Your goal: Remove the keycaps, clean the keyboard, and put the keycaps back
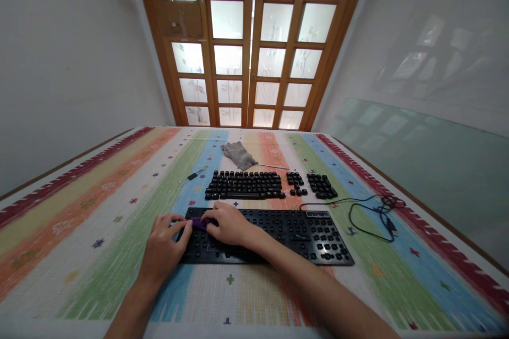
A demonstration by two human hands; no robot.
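The single head view looked forward and down from above the near edge of the striped table (99, 233), close over the keyboard base (278, 235). It faced the wooden door (254, 58) beyond the table's far edge, with walls flanking the door on both sides.
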